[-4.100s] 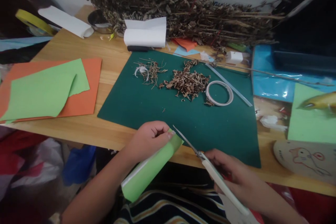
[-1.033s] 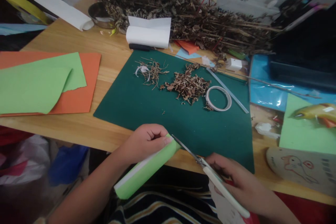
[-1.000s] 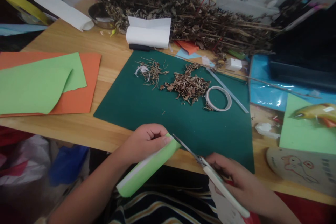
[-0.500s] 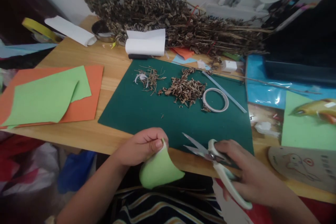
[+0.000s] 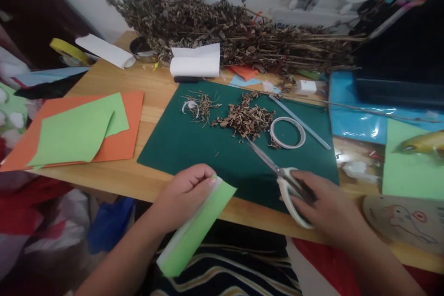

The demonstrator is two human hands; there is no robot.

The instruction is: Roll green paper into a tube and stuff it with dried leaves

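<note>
Between the thumb and fingers of my left hand (image 5: 189, 194) is a strip of green paper (image 5: 197, 236) with a whitish band along one edge, hanging down past the table's front edge. My right hand (image 5: 322, 203) grips scissors (image 5: 286, 178) with white handles. Their blades are together, tips pointing up and left over the dark green mat (image 5: 180, 134). Just beyond the tips lies a pile of crumbled dry leaves (image 5: 248, 118). To its right is a roll of white tape (image 5: 287, 132), and to its left are thin dry stems (image 5: 204, 106).
Green sheets (image 5: 72, 136) lie on orange paper (image 5: 137, 125) at the left. A bundle of dried plants (image 5: 208, 23) stretches along the back by a white paper roll (image 5: 194, 64). At the right are a blue packet (image 5: 357, 122) and a cardboard piece with a drawing (image 5: 402, 222).
The scissors' blades have closed, and the scissors have turned to point farther up the mat. In my left hand the green paper has swung from a curled shape to a long, slanted strip.
</note>
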